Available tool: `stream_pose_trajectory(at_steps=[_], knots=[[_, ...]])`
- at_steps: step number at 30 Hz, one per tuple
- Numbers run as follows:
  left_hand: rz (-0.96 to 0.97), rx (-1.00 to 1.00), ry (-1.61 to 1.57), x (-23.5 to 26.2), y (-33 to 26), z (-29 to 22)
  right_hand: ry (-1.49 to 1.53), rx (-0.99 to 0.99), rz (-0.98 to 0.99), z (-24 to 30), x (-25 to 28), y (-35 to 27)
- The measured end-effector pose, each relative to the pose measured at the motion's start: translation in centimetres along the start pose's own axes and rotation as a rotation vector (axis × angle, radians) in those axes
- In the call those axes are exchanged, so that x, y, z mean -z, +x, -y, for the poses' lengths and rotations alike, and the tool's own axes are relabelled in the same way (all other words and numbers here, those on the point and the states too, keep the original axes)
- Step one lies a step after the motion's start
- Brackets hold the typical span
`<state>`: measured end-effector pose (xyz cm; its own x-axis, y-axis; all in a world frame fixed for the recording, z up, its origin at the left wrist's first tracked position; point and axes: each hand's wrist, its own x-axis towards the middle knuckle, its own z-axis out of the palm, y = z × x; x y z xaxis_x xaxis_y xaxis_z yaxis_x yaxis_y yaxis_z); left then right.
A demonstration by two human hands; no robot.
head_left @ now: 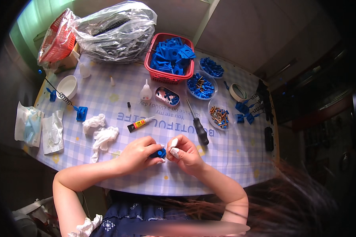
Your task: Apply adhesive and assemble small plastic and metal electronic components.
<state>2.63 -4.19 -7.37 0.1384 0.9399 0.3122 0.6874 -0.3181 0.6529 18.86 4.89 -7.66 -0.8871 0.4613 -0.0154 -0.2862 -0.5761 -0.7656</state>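
Observation:
Near the front edge of the table, my left hand point(139, 155) is closed around a small blue plastic part point(159, 153), which has a round raised spot on the side facing up. Just to its right, my right hand point(187, 157) has thumb and fingers drawn together, with white coverings on two fingertips. Whatever is pinched there is too small to make out. Beyond the hands lie a glue tube point(140, 125) with a pale nozzle and a screwdriver point(200, 130) with a black handle.
A red basket point(149, 65) of flat blue parts stands at the back. Tubs of blue pieces point(202, 87) and screws point(219, 115) line the right. Crumpled white gloves point(105, 136), a white bowl point(67, 86) and a blue clip point(81, 113) on a coiled cord lie left.

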Motion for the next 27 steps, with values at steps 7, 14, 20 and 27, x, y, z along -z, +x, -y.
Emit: stream_pose_trajectory(at_steps=[7,14,20,27], knots=[[-0.087,-0.051,0.052,0.42,0.2,-0.27,0.123,0.053,0.07,-0.24,0.76,0.07],[-0.034,-0.049,0.047,0.42,0.04,-0.19,0.068,-0.036,0.013,-0.08,0.69,-0.04],[-0.078,-0.052,0.075,0.39,0.17,-0.31,0.117,-0.114,-0.06,0.46,0.37,-0.17],[-0.075,-0.123,0.124,-0.18,0.0,0.03,-0.054,-0.03,-0.03,0.19,0.66,-0.22]])
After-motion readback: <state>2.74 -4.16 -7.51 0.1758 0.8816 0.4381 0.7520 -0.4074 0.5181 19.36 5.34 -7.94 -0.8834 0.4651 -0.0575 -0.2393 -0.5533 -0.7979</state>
